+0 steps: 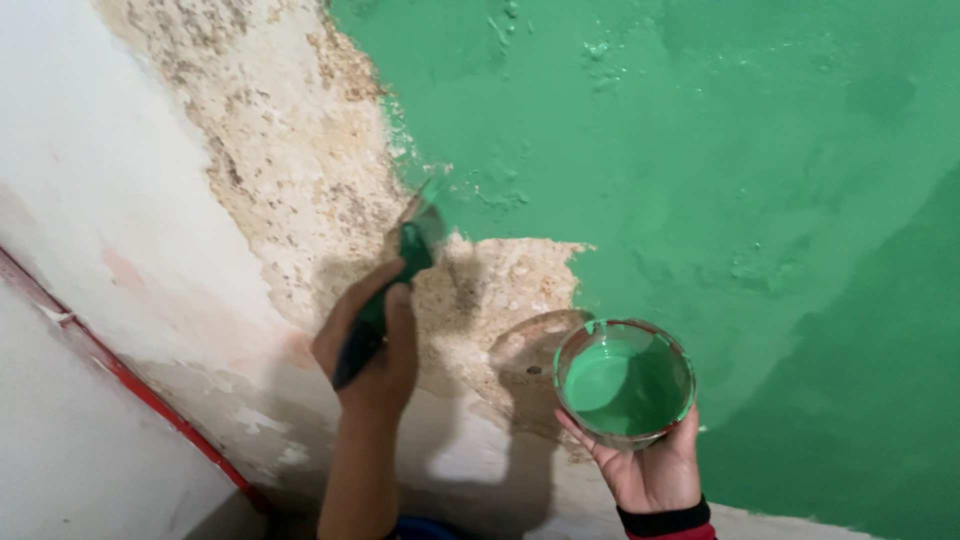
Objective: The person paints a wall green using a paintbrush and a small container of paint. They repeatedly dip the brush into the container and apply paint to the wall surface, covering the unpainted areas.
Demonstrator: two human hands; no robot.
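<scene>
Two hands are seen mid-frame: a paintbrush (400,280) is gripped by the left hand (370,350), bristles angled up-right against the wall (300,150); a paint cup (625,385) is cradled lower right by the right hand (650,465).

Right wrist: black cuff (664,521), red sleeve; left arm bare.

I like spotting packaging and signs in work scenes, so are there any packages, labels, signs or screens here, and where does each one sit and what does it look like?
No labels, signs or screens show.
Paint container: the only package-like thing, a round clear tub of green paint, unmarked, resting on the right hand.
Brush: green-smeared with a dark handle, no label, gripped in the left hand, tip against the wall.
</scene>
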